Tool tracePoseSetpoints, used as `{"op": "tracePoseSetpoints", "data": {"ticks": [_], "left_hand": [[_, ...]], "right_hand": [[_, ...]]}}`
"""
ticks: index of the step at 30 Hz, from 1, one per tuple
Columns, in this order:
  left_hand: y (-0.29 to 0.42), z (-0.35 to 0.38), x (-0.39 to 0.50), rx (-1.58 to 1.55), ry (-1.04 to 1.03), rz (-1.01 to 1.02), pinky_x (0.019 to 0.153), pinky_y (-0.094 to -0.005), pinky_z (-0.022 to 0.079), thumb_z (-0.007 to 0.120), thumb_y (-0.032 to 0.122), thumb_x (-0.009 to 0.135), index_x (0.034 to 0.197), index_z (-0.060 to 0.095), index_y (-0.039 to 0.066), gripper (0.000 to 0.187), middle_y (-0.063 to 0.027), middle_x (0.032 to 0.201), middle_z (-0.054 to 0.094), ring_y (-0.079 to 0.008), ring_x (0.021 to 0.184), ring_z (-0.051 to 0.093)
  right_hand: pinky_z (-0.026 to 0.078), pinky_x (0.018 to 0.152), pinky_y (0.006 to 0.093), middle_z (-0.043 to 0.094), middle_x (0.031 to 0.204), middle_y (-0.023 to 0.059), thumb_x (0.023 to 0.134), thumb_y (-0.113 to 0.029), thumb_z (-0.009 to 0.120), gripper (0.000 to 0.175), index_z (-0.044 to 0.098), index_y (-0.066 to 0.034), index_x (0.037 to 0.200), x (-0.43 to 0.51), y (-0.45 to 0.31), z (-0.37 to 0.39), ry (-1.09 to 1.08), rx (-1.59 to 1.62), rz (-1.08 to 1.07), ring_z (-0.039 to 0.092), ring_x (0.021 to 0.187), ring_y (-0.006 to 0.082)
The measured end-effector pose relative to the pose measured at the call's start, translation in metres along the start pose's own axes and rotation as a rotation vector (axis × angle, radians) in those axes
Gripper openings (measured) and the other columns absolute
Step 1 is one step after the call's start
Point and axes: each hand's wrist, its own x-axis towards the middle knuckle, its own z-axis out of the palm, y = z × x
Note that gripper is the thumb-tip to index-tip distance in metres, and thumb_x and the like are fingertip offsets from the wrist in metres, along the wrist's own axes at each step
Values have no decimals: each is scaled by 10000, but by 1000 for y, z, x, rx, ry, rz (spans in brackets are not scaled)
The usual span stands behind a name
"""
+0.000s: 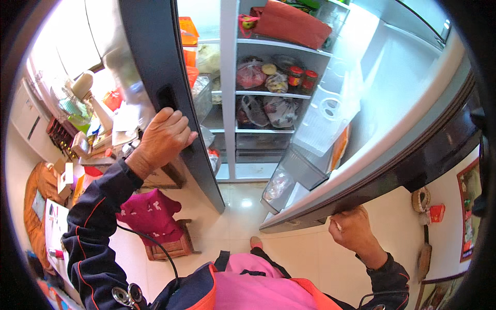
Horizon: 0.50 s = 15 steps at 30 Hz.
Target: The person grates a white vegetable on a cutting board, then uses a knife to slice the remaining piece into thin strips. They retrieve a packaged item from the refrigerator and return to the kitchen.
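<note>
A two-door refrigerator stands open before me. My left hand point(164, 133) is closed around the edge of the dark left door point(153, 58), just below a recessed grip. At the lower edge of the right door point(410, 170), my right hand point(354, 228) has its fingers curled against the dark outer side; its fingertips are partly hidden. Between the doors, shelves hold a red bag point(292, 25), a knotted bag of pink food point(252, 73), red-lidded jars point(295, 75) and filled plastic bags point(281, 110). Clear bins point(298, 166) line the right door.
On the left, a wooden stool point(170, 248) carries a magenta cloth point(153, 213). Behind the left door are an electric fan point(71, 95) and a cluttered table. Baskets point(421, 199) and a framed picture point(471, 209) hang on the right wall. Glossy tiles point(240, 221) cover the floor.
</note>
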Motion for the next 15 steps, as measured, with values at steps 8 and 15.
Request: {"op": "tracePoseSetpoints", "data": {"ticks": [8,15], "left_hand": [[-6,-50,-77,-92,133,-56,697,-363,364,714,207,739,565,460,120,320,-37,634,395,-215,644,459],[-14,-76,-117,-80,104,-133,698,-357,372,718,184,735,557,460,104,323,-39,612,397,-210,620,455]], "right_hand": [[464,720,427,614,783,99,740,-141,653,99,661,-62,798,24,-47,78,-161,496,-138,604,780,310],[453,796,428,643,869,138,721,-107,633,149,655,-30,846,57,-41,147,118,434,60,606,854,332]]}}
